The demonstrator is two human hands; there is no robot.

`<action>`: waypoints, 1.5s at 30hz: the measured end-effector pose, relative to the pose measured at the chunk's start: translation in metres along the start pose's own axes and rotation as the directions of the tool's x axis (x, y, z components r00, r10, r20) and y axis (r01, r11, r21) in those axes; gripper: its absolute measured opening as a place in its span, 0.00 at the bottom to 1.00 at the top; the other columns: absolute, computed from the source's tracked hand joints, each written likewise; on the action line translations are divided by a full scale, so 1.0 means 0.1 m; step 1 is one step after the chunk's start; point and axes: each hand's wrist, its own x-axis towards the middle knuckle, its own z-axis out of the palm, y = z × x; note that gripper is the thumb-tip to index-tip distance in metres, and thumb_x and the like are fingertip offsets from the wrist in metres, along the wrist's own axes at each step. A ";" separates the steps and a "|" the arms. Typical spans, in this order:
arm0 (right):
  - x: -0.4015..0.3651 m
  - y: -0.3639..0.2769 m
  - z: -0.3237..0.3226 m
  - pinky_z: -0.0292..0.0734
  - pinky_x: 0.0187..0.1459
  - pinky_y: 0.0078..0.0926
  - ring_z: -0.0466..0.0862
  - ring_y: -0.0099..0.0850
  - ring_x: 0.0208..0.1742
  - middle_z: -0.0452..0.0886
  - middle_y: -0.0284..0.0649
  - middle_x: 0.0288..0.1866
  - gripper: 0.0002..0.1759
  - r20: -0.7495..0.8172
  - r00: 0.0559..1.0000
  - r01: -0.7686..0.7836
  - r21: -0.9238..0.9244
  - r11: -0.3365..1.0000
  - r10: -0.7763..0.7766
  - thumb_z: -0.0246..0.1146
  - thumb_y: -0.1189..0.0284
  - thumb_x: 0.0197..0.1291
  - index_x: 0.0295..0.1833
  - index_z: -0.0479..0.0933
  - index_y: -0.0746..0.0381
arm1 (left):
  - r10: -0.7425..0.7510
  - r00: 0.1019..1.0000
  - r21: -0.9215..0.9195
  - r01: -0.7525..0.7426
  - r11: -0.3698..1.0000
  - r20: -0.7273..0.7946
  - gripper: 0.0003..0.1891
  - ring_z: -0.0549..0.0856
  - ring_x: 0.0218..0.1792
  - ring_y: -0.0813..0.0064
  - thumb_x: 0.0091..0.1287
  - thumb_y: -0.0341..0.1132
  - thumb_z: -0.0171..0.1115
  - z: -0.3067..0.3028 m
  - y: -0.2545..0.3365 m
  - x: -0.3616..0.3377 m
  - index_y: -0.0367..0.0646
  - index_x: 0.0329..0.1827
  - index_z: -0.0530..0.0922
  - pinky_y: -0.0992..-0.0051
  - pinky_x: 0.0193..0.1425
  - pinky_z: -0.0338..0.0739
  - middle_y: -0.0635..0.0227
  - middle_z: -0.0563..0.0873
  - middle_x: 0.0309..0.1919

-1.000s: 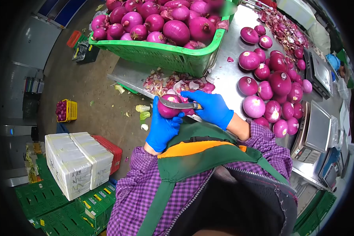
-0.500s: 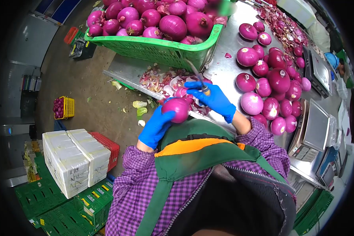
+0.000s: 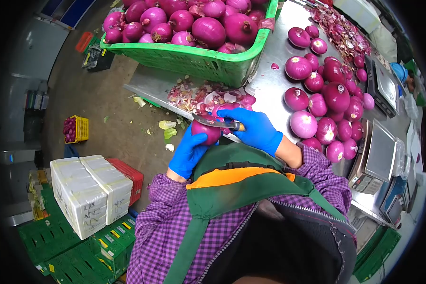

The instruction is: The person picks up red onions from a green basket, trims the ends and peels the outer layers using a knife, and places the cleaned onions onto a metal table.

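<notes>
Onion, a red one, sits cupped in the left hand just off the near edge of the steel table, close in front of the person's apron. The blue-gloved fingers wrap it from below and from the side, closed snugly around it. The right hand is closed around the handle of a curved knife. The blade runs crosswise, roughly level, with its tip toward the person's left. It lies over the top of the onion and seems to touch it, so the onion is directly under steel that comes in from the right. Loose peelings are heaped just beyond, in front of a green basket full of onions. Peeled ones lie well off to the right.
</notes>
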 end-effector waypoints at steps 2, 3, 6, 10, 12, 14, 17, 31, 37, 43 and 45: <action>0.03 -0.05 -0.05 0.79 0.41 0.37 0.84 0.41 0.42 0.82 0.39 0.46 0.24 0.062 0.998 0.030 -0.110 0.993 -0.024 0.68 0.67 0.54 0.58 0.76 0.51 | -0.047 0.998 0.181 0.039 0.983 0.038 0.39 0.75 0.62 0.62 0.55 0.32 0.67 0.11 0.05 -0.03 0.38 0.70 0.60 0.64 0.67 0.72 0.56 0.73 0.62; 0.03 -0.04 -0.05 0.79 0.41 0.37 0.84 0.41 0.42 0.82 0.39 0.46 0.24 0.061 0.998 0.027 -0.110 0.994 -0.020 0.68 0.67 0.54 0.58 0.76 0.51 | -0.059 0.997 0.214 0.049 0.976 0.040 0.39 0.76 0.61 0.62 0.55 0.33 0.67 0.09 0.04 -0.03 0.37 0.70 0.60 0.63 0.67 0.72 0.56 0.73 0.62; 0.06 -0.01 -0.03 0.79 0.39 0.38 0.84 0.42 0.41 0.82 0.39 0.46 0.22 0.069 0.996 0.069 -0.105 0.992 -0.062 0.67 0.66 0.54 0.56 0.77 0.52 | -0.127 0.991 0.204 0.116 0.972 0.042 0.39 0.78 0.59 0.62 0.54 0.35 0.68 0.10 0.06 -0.06 0.37 0.70 0.61 0.63 0.66 0.72 0.56 0.74 0.61; 0.04 0.35 0.04 0.80 0.42 0.35 0.85 0.41 0.42 0.83 0.40 0.48 0.24 0.149 0.989 0.017 -0.174 0.985 0.010 0.66 0.69 0.55 0.59 0.75 0.51 | -0.217 0.967 0.086 0.206 0.975 0.136 0.42 0.80 0.56 0.60 0.52 0.39 0.70 0.08 0.02 -0.12 0.38 0.70 0.60 0.64 0.64 0.74 0.54 0.75 0.60; -0.05 0.62 0.12 0.80 0.44 0.32 0.85 0.40 0.43 0.83 0.40 0.50 0.25 0.165 0.984 -0.015 -0.268 0.963 0.061 0.66 0.70 0.57 0.62 0.74 0.50 | -0.191 0.907 -0.026 0.217 0.976 0.376 0.44 0.81 0.54 0.58 0.50 0.41 0.71 0.08 -0.02 -0.08 0.38 0.70 0.60 0.66 0.59 0.76 0.53 0.75 0.60; -0.15 0.72 0.10 0.79 0.48 0.28 0.85 0.33 0.47 0.83 0.41 0.53 0.25 0.122 0.962 -0.249 0.005 0.969 0.246 0.64 0.72 0.61 0.65 0.72 0.53 | -0.202 0.905 -0.022 0.226 0.974 0.375 0.45 0.80 0.56 0.56 0.49 0.44 0.71 0.05 -0.02 -0.02 0.39 0.70 0.60 0.66 0.58 0.76 0.52 0.74 0.60; -0.16 0.42 -0.02 0.76 0.54 0.29 0.83 0.39 0.53 0.81 0.45 0.54 0.25 -0.020 0.962 -0.239 0.429 0.871 0.273 0.65 0.68 0.60 0.63 0.73 0.58 | -0.264 0.918 -0.082 0.299 0.951 0.295 0.46 0.79 0.55 0.57 0.52 0.56 0.70 0.01 -0.11 0.13 0.42 0.70 0.61 0.63 0.58 0.76 0.54 0.74 0.61; -0.45 0.45 -1.42 0.70 0.31 0.16 0.75 0.15 0.31 0.79 0.26 0.33 0.16 -0.417 0.692 -0.086 0.763 0.641 0.590 0.69 0.71 0.55 0.49 0.79 0.62 | -0.507 0.771 0.715 0.098 0.692 0.386 0.24 0.82 0.51 0.73 0.73 0.36 0.54 1.31 -0.10 0.90 0.38 0.70 0.64 0.73 0.57 0.76 0.56 0.79 0.58; -0.89 1.68 -3.14 0.77 0.51 0.26 0.81 0.28 0.48 0.81 0.40 0.51 0.30 -0.783 0.496 -0.399 0.178 0.899 0.375 0.71 0.68 0.54 0.61 0.73 0.68 | -0.043 0.926 0.773 -0.286 0.567 0.374 0.16 0.84 0.47 0.76 0.68 0.27 0.58 1.52 0.76 1.03 0.35 0.59 0.75 0.77 0.54 0.77 0.63 0.85 0.46; -1.45 3.11 -3.72 0.77 0.51 0.33 0.83 0.39 0.46 0.83 0.49 0.48 0.38 -0.696 0.409 -0.900 -0.200 0.387 0.591 0.72 0.62 0.45 0.62 0.71 0.67 | 0.452 0.663 0.799 -0.543 -0.259 0.597 0.26 0.81 0.54 0.66 0.59 0.35 0.70 1.41 1.45 1.85 0.40 0.60 0.73 0.70 0.58 0.75 0.59 0.81 0.53; -1.41 3.01 -3.68 0.77 0.51 0.34 0.83 0.42 0.46 0.83 0.50 0.48 0.38 -0.688 0.389 -0.905 -0.161 0.394 0.613 0.71 0.62 0.45 0.63 0.72 0.65 | 0.388 0.666 0.765 -0.483 -0.426 0.637 0.29 0.80 0.55 0.63 0.57 0.37 0.71 1.37 1.60 2.15 0.41 0.61 0.73 0.68 0.59 0.75 0.57 0.80 0.55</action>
